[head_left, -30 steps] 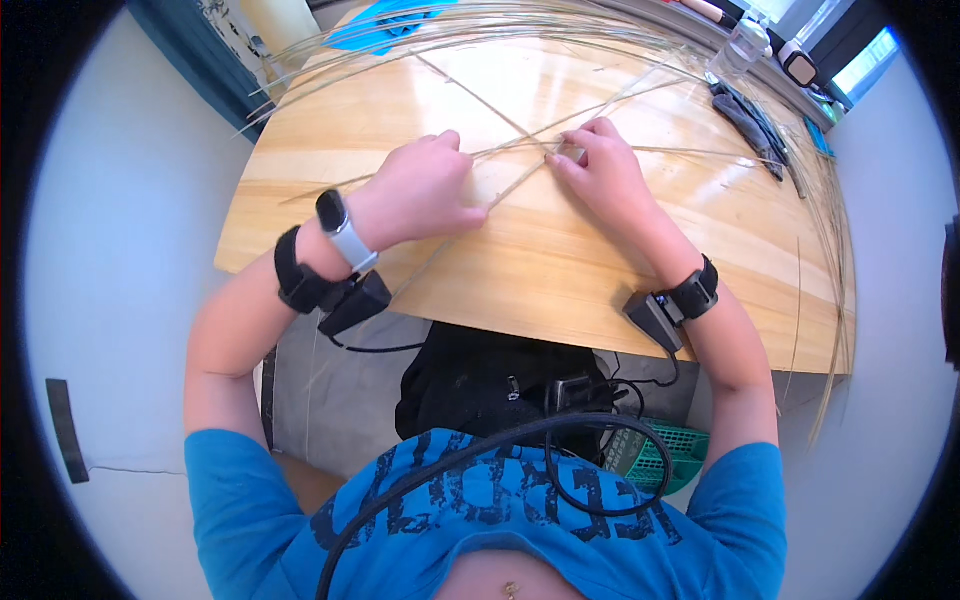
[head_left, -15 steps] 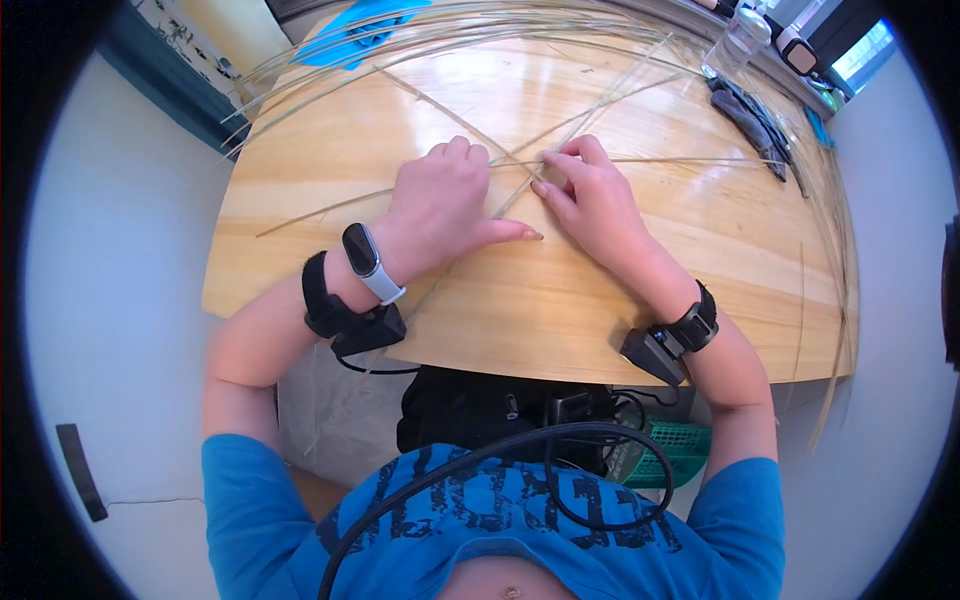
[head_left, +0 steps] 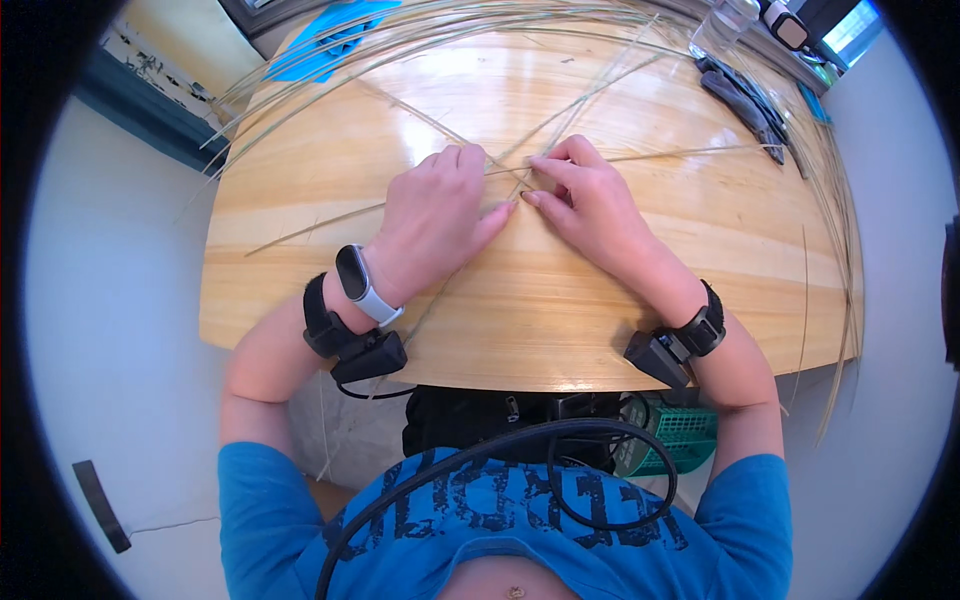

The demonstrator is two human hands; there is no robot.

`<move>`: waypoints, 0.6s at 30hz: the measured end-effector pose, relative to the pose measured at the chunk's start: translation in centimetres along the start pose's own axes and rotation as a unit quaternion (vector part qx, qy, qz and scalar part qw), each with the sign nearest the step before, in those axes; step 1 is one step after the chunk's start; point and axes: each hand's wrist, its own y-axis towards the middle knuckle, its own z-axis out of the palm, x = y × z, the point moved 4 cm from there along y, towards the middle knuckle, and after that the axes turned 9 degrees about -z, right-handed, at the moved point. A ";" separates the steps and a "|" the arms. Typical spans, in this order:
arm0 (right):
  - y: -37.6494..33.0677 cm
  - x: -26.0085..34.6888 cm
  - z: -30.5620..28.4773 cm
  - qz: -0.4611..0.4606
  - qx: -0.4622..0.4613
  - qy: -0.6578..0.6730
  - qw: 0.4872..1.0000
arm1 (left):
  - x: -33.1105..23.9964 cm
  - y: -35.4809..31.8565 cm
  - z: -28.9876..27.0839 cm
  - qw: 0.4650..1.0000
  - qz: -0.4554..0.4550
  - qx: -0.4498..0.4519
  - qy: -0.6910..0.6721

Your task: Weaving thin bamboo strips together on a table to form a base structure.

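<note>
Several thin, straw-coloured strips that look like bamboo (head_left: 690,153) cross one another in a star shape on the wooden table (head_left: 560,310). My left hand (head_left: 437,205) lies over the left side of the crossing. Its fingers are curled down on the strips and its thumb points to the crossing; the fingertips are hidden. Just right of the crossing, my right hand (head_left: 592,195) pinches at the strips, index finger and thumb close to where they meet. One strip (head_left: 315,228) runs out to the left from under my left hand.
Long loose strips (head_left: 480,22) arch along the table's far edge, others down its right edge. A blue cloth (head_left: 325,50) lies far left. At far right are a clear bottle (head_left: 722,28) and dark gloves or cloth (head_left: 740,105). A green basket (head_left: 680,440) stands below the near edge.
My left thumb has drawn in from an outstretched position to the crossing. My right hand has shifted slightly left, still at the strips. The whole view has shifted a little.
</note>
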 end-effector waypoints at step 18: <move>0.4 -0.7 -1.0 -0.034 -0.043 -0.140 0.989 | -0.2 1.1 0.1 0.999 -0.006 0.033 -0.002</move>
